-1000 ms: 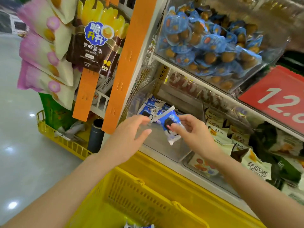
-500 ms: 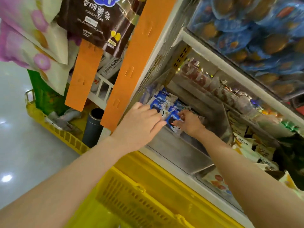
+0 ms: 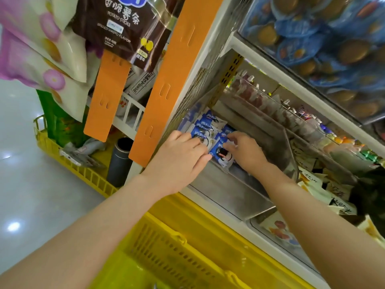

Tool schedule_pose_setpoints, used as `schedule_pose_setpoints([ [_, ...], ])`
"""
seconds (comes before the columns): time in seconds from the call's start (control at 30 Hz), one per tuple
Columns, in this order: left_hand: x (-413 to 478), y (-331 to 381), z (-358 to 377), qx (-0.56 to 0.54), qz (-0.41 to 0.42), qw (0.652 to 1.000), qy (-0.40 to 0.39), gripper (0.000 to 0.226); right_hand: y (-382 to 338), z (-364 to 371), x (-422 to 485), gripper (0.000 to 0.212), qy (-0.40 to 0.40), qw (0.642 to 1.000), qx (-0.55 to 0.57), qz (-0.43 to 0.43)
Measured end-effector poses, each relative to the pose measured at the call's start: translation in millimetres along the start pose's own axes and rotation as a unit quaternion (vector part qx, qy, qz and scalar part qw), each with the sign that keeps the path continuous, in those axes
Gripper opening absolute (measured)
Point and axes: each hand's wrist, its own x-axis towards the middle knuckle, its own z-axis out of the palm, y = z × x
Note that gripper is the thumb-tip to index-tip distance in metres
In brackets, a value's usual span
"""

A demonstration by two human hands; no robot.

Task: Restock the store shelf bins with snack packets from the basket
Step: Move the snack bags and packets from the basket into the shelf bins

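Both my hands reach into a clear plastic shelf bin (image 3: 239,195) on the lower shelf. Several blue-and-white snack packets (image 3: 205,124) stand in a row at its back left. My right hand (image 3: 242,149) pinches the front packet (image 3: 224,154) with curled fingers and sets it against the row. My left hand (image 3: 181,157) lies flat with straight fingers pressing on the packets beside it. The yellow basket (image 3: 177,247) sits below my arms at the bottom of the view; its contents are out of sight.
Orange hanging strips (image 3: 166,80) with snack bags flank the shelf's left side. A bin of blue-wrapped snacks (image 3: 325,44) sits on the shelf above. Neighbouring bins to the right hold other packets (image 3: 325,190). Another yellow basket (image 3: 73,163) and a grey cylinder (image 3: 120,161) stand on the floor at left.
My right hand carried the blue packet from the bin's front to the row at its back. My left hand followed in and came down flat on the packets. The view moved closer.
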Motion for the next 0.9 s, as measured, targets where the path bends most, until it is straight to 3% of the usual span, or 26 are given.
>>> schedule_pose_setpoints([
  [0.1,-3.5,7.7,-4.5,-0.009,-0.017,1.000,-0.023,0.043,-14.0,-12.7,-34.3,0.030,0.074,0.994,0.080,-0.029],
  [0.2,-11.4,18.8,-11.2,-0.033,-0.036,0.999,-0.019,0.035,-22.5,-16.3,-83.7,0.033,0.067,0.988,0.126,-0.053],
  [0.37,-45.2,51.8,-20.5,-0.039,-0.033,0.998,0.023,0.033,-18.7,-5.7,-163.2,0.042,0.066,0.982,0.034,-0.171],
  [0.53,-108.6,64.1,1.4,-0.048,-0.063,0.997,-0.005,0.025,-5.6,30.2,-214.5,0.026,0.117,0.967,0.045,-0.223],
  [0.63,-149.3,51.7,19.9,-0.027,-0.135,0.988,-0.074,0.018,1.5,75.8,-236.4,0.022,0.065,0.975,0.023,-0.212],
  [0.77,-191.3,19.9,36.3,0.016,-0.275,0.946,-0.171,0.026,20.8,155.3,-262.6,0.036,-0.130,0.981,0.026,-0.140],
  [0.9,-226.7,-4.9,50.1,0.008,-0.380,0.901,-0.208,0.032,35.4,230.1,-294.3,0.042,-0.296,0.953,0.051,-0.042],
])
